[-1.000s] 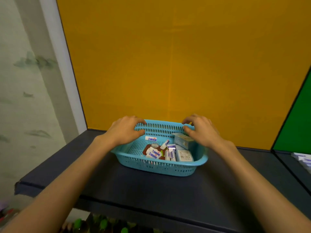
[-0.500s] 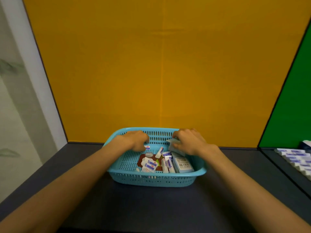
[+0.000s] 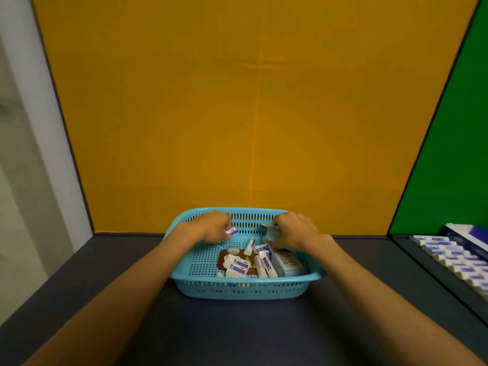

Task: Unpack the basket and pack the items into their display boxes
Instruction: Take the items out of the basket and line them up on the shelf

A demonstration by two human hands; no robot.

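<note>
A dark grey table point(image 3: 237, 336) stands against an orange wall panel point(image 3: 253, 114), with a green panel point(image 3: 454, 154) adjoining on the right.

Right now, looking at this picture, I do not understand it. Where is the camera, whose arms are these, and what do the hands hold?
No machine here: a person wears the camera on the head, so you look down along their own arms. A blue basket stands on a dark table, with small white erasers and a pale box inside. The left hand pinches one eraser. The right hand grips a small box. More packs lie in rows at right.
</note>
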